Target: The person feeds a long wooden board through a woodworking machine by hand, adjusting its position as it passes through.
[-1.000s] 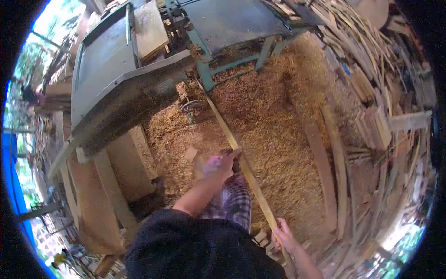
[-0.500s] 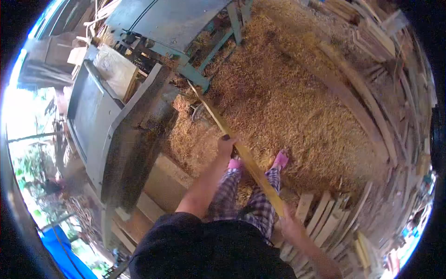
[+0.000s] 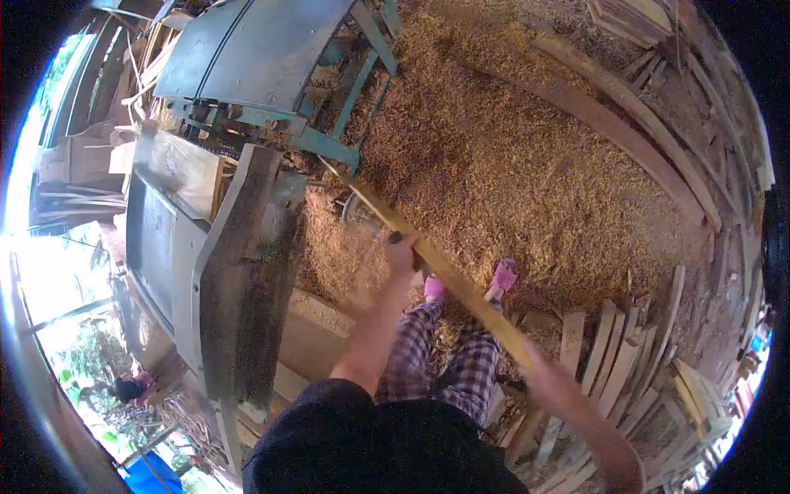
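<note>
A long, narrow wooden board runs diagonally across my front, from beside the green machine's leg down to my right side. My left hand is closed around its middle, and a small dark patch shows at the fingers. Near the lower end of the board, my right hand grips it, slightly blurred. The board's far tip lies close to the green metal frame in this view. Below the board are my legs in checked trousers and my pink footwear.
A large machine with a blue-green top stands ahead on the left, a grey machine housing nearer. Wood shavings cover the floor. Long planks curve along the right, and cut timber pieces are stacked at lower right.
The view has shifted, so the machines sit further left. My right hand and the board's lower end have moved right in the picture; both hands keep their hold.
</note>
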Demonstrator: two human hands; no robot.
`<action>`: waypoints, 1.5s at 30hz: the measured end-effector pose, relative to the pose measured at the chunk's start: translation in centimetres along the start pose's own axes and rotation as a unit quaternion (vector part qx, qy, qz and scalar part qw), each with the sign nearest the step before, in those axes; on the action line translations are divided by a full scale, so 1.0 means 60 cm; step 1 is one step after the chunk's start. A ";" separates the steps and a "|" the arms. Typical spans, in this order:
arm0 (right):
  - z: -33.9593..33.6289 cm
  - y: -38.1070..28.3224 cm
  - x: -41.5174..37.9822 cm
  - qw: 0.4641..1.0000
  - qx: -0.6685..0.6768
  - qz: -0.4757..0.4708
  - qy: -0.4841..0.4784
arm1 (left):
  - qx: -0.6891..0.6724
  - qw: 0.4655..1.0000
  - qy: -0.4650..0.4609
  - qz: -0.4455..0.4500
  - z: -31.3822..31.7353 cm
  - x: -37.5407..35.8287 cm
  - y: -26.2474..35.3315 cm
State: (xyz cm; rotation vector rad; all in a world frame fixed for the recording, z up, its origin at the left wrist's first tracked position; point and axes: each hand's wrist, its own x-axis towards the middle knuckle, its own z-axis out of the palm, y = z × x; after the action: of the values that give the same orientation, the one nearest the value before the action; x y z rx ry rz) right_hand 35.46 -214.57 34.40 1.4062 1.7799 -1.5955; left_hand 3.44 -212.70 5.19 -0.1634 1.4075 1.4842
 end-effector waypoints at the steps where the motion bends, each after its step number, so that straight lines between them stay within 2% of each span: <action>1: 0.037 0.010 0.041 1.000 -0.004 -0.001 -0.006 | 0.043 0.999 0.008 -0.016 -0.037 0.042 0.005; 3: 0.131 0.060 0.135 1.000 -0.004 -0.003 -0.017 | 0.091 0.995 0.022 -0.032 -0.092 0.094 0.025; 4: 0.179 0.087 0.179 0.997 0.001 -0.044 -0.058 | 0.112 0.993 0.016 -0.043 -0.110 0.108 0.037; 6: 0.178 0.083 0.190 0.991 0.013 -0.085 -0.105 | 0.138 0.989 0.015 -0.058 -0.158 0.140 0.016; 7: 0.104 0.044 0.164 0.992 -0.032 -0.027 -0.115 | 0.130 0.990 -0.008 -0.044 -0.194 0.169 -0.022; 8: 0.064 0.040 0.147 0.986 -0.119 -0.016 -0.112 | 0.120 0.992 -0.036 -0.030 -0.204 0.185 -0.051; 9: 0.025 0.037 0.131 0.972 -0.205 -0.005 -0.111 | 0.037 0.999 0.015 -0.011 -0.123 0.119 -0.046; 10: -0.004 0.067 0.120 0.938 -0.329 -0.042 -0.097 | 0.036 0.999 0.012 -0.010 -0.082 0.089 -0.063; 11: -0.026 0.089 0.103 0.938 -0.332 -0.043 -0.093 | 0.019 0.998 0.024 -0.047 -0.051 0.070 -0.079; 12: -0.039 0.111 0.083 0.943 -0.330 -0.052 -0.013 | 0.002 0.996 0.037 -0.081 -0.024 0.058 -0.081; 13: -0.041 0.124 0.073 0.942 -0.324 -0.061 0.066 | 0.001 0.996 0.036 -0.078 0.009 0.040 -0.065; 15: -0.018 0.143 0.083 0.936 -0.329 -0.083 0.093 | 0.036 0.994 0.086 -0.052 0.059 0.015 -0.040; 16: -0.009 0.151 0.091 0.930 -0.334 -0.103 0.119 | 0.038 0.994 0.089 -0.052 0.038 0.043 -0.050; 18: 0.001 0.093 0.135 0.940 -0.313 -0.104 0.086 | 0.035 0.998 -0.016 0.052 -0.040 0.125 -0.065; 19: 0.005 0.067 0.159 0.949 -0.293 -0.104 0.055 | 0.011 0.999 0.010 0.038 -0.019 0.104 -0.025; 22: 0.017 0.054 0.211 0.946 -0.293 -0.134 0.041 | 0.006 0.998 0.048 0.030 -0.119 0.187 -0.036; 23: -0.001 0.057 0.217 0.947 -0.289 -0.134 0.038 | -0.017 1.000 -0.023 -0.004 -0.157 0.226 -0.059; 26: -0.084 0.122 0.197 0.937 -0.333 -0.106 0.023 | -0.022 0.999 -0.006 -0.033 -0.030 0.118 -0.039; 27: -0.096 0.161 0.181 0.943 -0.317 -0.086 0.062 | -0.019 0.999 -0.014 -0.030 -0.018 0.118 -0.062; 29: -0.107 0.217 0.141 0.940 -0.316 -0.067 0.108 | 0.013 0.994 0.014 -0.109 0.029 0.058 -0.083; 31: -0.095 0.254 0.081 0.952 -0.289 -0.012 0.096 | 0.068 0.985 0.006 -0.156 0.032 0.008 -0.134; 32: -0.077 0.276 0.045 0.966 -0.244 0.045 0.074 | 0.118 0.979 -0.007 -0.167 0.027 -0.019 -0.168; 33: -0.055 0.308 0.004 0.949 -0.302 0.047 0.077 | 0.165 0.969 -0.022 -0.180 0.017 -0.045 -0.210; 34: -0.021 0.372 -0.042 0.950 -0.293 0.056 0.088 | 0.204 0.958 -0.033 -0.199 0.011 -0.071 -0.248; 35: 0.006 0.414 -0.083 0.951 -0.284 0.065 0.099 | 0.175 0.975 -0.071 -0.117 0.040 -0.135 -0.246; 36: 0.025 0.462 -0.104 0.960 -0.248 0.073 0.107 | 0.173 0.975 -0.071 -0.118 0.064 -0.178 -0.235; 37: 0.036 0.486 -0.121 0.967 -0.211 0.080 0.116 | 0.145 0.973 -0.069 -0.167 0.083 -0.210 -0.231; 38: 0.034 0.467 -0.132 0.963 -0.205 0.155 0.076 | 0.118 0.967 -0.067 -0.215 0.091 -0.228 -0.236; 39: 0.029 0.438 -0.140 0.951 -0.203 0.229 0.031 | 0.115 0.967 -0.067 -0.216 0.075 -0.226 -0.266; 40: 0.038 0.445 -0.150 0.944 -0.199 0.260 0.027 | 0.145 0.965 -0.096 -0.198 0.059 -0.216 -0.293; 42: 0.050 0.450 -0.113 0.949 -0.185 0.251 0.044 | 0.175 0.960 -0.126 -0.179 0.066 -0.190 -0.306; 43: 0.053 0.452 -0.086 0.952 -0.180 0.242 0.050 | 0.159 0.964 -0.074 -0.202 0.073 -0.164 -0.305; 45: 0.052 0.455 -0.002 0.960 -0.170 0.214 0.061 | 0.171 0.963 -0.034 -0.205 0.035 -0.090 -0.361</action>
State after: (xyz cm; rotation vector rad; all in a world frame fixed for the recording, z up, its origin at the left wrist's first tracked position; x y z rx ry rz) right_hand 57.29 -221.13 19.10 1.6035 1.5755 -0.9513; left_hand 22.63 -218.93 -4.63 -0.1728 1.4476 0.8856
